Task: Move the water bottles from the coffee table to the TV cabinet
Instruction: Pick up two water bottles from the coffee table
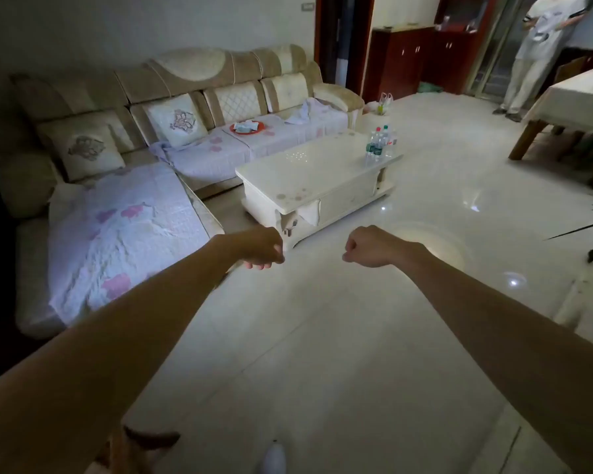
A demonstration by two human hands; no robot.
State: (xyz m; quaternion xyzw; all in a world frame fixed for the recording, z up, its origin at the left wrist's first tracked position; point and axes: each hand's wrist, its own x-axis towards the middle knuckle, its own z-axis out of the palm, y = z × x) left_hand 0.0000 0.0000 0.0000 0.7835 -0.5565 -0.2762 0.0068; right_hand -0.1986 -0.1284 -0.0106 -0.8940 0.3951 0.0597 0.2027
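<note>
Several clear water bottles (379,145) with green and red caps stand grouped at the far right end of the white coffee table (308,172). Both my arms stretch forward over the tiled floor, well short of the table's near end. My left hand (262,249) is a closed fist holding nothing. My right hand (365,246) is also curled into a fist, empty. The TV cabinet is not in view.
A beige corner sofa (185,107) with a floral cover runs along the left and behind the table, with a red tray (247,127) on its seat. A person (534,53) stands at the back right near a dark wooden cabinet (408,59). A covered dining table (575,100) stands at right.
</note>
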